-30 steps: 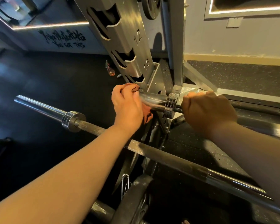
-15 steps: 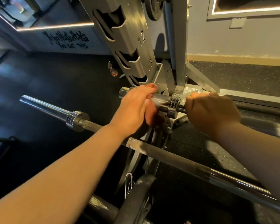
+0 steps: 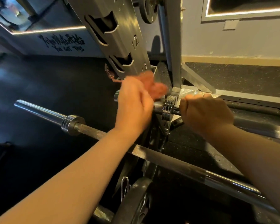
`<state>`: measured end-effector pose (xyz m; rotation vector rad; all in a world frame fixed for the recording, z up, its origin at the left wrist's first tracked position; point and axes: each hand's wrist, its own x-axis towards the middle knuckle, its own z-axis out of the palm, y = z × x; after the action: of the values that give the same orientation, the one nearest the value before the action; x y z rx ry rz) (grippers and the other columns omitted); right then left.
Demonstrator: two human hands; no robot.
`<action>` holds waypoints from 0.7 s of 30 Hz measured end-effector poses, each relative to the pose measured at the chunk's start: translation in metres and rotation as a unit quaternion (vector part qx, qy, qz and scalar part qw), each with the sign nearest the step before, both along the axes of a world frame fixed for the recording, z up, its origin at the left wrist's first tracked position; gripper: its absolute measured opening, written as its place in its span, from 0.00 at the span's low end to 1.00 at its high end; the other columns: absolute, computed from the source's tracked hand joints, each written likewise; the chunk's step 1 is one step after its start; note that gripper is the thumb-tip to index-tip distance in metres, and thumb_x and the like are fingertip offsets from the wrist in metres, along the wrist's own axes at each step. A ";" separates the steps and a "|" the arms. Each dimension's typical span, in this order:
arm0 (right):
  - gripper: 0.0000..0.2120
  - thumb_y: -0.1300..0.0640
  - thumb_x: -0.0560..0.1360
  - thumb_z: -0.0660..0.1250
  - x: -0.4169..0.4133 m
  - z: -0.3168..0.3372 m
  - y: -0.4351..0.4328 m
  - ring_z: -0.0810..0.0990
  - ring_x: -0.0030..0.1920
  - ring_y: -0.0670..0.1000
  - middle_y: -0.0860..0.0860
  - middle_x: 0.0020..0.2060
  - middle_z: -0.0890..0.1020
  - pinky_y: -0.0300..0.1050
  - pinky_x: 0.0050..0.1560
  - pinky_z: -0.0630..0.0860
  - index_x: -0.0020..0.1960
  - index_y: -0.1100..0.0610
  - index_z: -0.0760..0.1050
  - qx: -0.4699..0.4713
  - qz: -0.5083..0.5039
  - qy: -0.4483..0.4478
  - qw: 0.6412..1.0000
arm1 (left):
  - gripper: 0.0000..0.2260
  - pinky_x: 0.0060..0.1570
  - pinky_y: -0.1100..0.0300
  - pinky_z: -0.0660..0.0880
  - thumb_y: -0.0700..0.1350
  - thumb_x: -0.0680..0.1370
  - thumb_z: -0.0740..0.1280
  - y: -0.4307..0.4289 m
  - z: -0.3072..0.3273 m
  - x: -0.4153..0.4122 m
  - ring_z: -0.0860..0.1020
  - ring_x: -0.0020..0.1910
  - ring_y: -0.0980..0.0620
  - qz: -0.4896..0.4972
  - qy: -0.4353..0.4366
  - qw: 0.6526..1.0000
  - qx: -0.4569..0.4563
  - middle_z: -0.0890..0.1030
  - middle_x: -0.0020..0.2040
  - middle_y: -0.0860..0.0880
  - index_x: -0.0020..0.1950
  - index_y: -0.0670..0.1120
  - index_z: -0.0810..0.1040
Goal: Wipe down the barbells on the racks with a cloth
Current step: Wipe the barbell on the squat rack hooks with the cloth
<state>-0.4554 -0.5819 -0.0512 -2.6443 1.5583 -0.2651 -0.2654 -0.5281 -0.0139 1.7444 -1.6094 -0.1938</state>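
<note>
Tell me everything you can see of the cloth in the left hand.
The cloth is a reddish-pink rag, soft and crumpled. Motion blur smears it, so its weave and edges cannot be made out. The left hand grips it, and most of the fabric bunches out beyond the fingers, in front of the foot of the rack upright. It sits just above the chrome sleeve of the farther barbell, close to the ringed collar. Whether it touches the metal cannot be told.

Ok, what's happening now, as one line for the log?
left hand: holds cloth over far barbell sleeve | right hand: grips its shaft | near barbell: not held
</note>
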 end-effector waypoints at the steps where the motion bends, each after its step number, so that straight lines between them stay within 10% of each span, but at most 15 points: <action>1: 0.23 0.45 0.84 0.40 0.000 -0.001 -0.001 0.76 0.35 0.56 0.54 0.35 0.76 0.50 0.37 0.78 0.46 0.53 0.70 0.001 0.002 0.005 1.000 | 0.06 0.53 0.57 0.78 0.45 0.80 0.64 0.002 -0.011 -0.002 0.76 0.51 0.58 0.006 -0.039 0.995 0.092 0.74 0.50 0.53 0.53 0.45 0.73; 3: 0.22 0.45 0.85 0.41 0.000 -0.003 -0.001 0.76 0.36 0.56 0.55 0.36 0.77 0.50 0.37 0.78 0.47 0.53 0.70 0.002 0.006 0.013 1.000 | 0.10 0.57 0.50 0.75 0.56 0.80 0.62 -0.007 -0.020 0.000 0.75 0.53 0.52 0.026 -0.108 0.986 0.123 0.76 0.52 0.53 0.54 0.52 0.75; 7: 0.20 0.46 0.85 0.42 0.000 -0.005 -0.002 0.74 0.34 0.55 0.53 0.33 0.73 0.49 0.36 0.74 0.43 0.53 0.66 -0.003 0.015 0.006 1.000 | 0.07 0.49 0.48 0.74 0.47 0.78 0.72 -0.032 -0.014 -0.011 0.71 0.49 0.46 -0.042 -0.312 0.944 0.098 0.76 0.47 0.46 0.51 0.45 0.80; 11: 0.20 0.46 0.85 0.42 0.000 -0.005 -0.001 0.73 0.34 0.55 0.53 0.32 0.72 0.48 0.35 0.72 0.42 0.53 0.64 0.003 0.010 -0.010 1.000 | 0.13 0.75 0.38 0.61 0.41 0.79 0.68 -0.022 -0.026 -0.013 0.66 0.72 0.41 -0.044 -0.173 0.977 0.114 0.72 0.70 0.40 0.63 0.40 0.79; 17: 0.21 0.45 0.85 0.41 0.000 -0.005 -0.003 0.73 0.36 0.55 0.53 0.35 0.75 0.47 0.36 0.69 0.44 0.52 0.67 0.009 0.009 -0.022 1.000 | 0.19 0.75 0.41 0.63 0.40 0.83 0.60 0.038 -0.039 0.001 0.65 0.77 0.44 -0.106 -0.114 0.987 0.040 0.70 0.74 0.42 0.74 0.41 0.71; 21: 0.21 0.46 0.85 0.40 -0.001 -0.005 -0.002 0.74 0.37 0.55 0.54 0.36 0.76 0.48 0.37 0.71 0.45 0.52 0.68 0.006 0.005 -0.011 1.000 | 0.13 0.62 0.46 0.72 0.43 0.84 0.59 0.022 -0.030 0.002 0.75 0.62 0.45 -0.101 -0.146 0.983 0.043 0.77 0.61 0.45 0.64 0.43 0.78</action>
<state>-0.4559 -0.5842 -0.0564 -2.6295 1.5362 -0.2838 -0.2633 -0.5058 -0.0435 1.7335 -2.0197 -0.1075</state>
